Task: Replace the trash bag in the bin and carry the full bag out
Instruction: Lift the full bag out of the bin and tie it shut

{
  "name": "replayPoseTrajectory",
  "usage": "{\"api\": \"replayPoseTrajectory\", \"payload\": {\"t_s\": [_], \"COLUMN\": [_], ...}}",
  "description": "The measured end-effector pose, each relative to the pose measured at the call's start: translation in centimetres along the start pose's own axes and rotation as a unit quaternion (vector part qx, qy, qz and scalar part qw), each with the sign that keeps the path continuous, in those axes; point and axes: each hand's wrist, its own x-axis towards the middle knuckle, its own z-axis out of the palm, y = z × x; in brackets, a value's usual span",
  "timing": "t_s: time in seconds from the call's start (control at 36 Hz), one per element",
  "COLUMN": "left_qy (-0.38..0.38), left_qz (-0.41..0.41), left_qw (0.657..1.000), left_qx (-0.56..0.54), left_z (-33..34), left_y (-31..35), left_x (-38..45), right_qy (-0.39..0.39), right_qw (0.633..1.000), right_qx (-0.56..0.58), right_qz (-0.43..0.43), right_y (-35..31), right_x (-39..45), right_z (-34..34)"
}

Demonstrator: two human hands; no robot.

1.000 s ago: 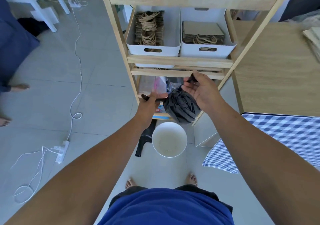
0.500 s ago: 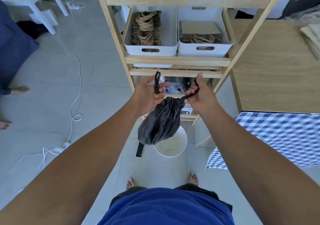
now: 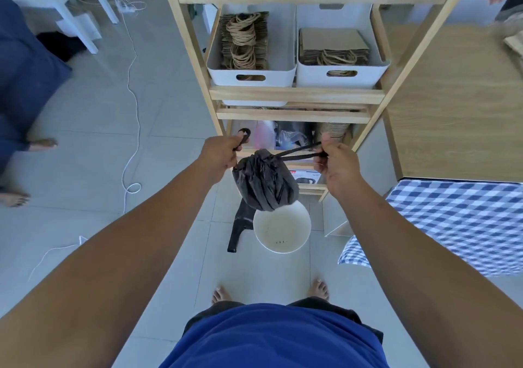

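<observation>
A full dark grey trash bag (image 3: pixel 266 182) hangs in the air above a small white round bin (image 3: pixel 294 241) that stands on the floor with no liner inside. My left hand (image 3: pixel 219 155) grips one handle loop of the bag, which sticks out past my fingers. My right hand (image 3: pixel 338 162) pinches the other handle, stretched taut to the right. A flat black bag (image 3: pixel 240 223) lies on the tiles just left of the bin, partly hidden by the hanging bag.
A wooden shelf unit (image 3: pixel 297 94) stands directly ahead with white baskets (image 3: pixel 250 75) of paper bags. A blue checked cloth (image 3: pixel 452 223) lies to the right. White cables (image 3: pixel 133 90) and another person's feet (image 3: pixel 12 198) are on the left floor. My bare feet (image 3: pixel 220 294) stand below the bin.
My hands have pulled apart, stretching the two bag handles sideways. The bag has swung from left of the bin to hang right over it.
</observation>
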Motion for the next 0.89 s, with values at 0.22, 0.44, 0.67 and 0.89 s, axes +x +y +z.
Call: {"api": "replayPoseTrajectory", "payload": {"t_s": [0.22,0.44,0.67,0.89], "left_qy": [-0.141,-0.088,-0.237,-0.180], "left_qz": [0.026,0.146,0.092,0.092], "left_qw": [0.960,0.936,0.900,0.919], "left_qx": [0.242,0.309,0.353,0.337], "left_z": [0.0,0.3,1.2,2.5], "left_y": [1.2,1.7,2.1,1.5], "left_x": [-1.0,-1.0,-1.9,-1.8], "right_qy": [-0.087,-0.154,-0.147,-0.117], "right_qw": [0.996,0.986,0.987,0.992], "right_qx": [0.008,-0.017,-0.011,-0.026], "right_qz": [-0.020,-0.059,-0.067,-0.036], "right_y": [-1.7,-3.1,-4.1,-3.2], "right_x": [0.9,0.7,0.7,1.6], "right_z": [-0.1,1.3,2.6,2.4]}}
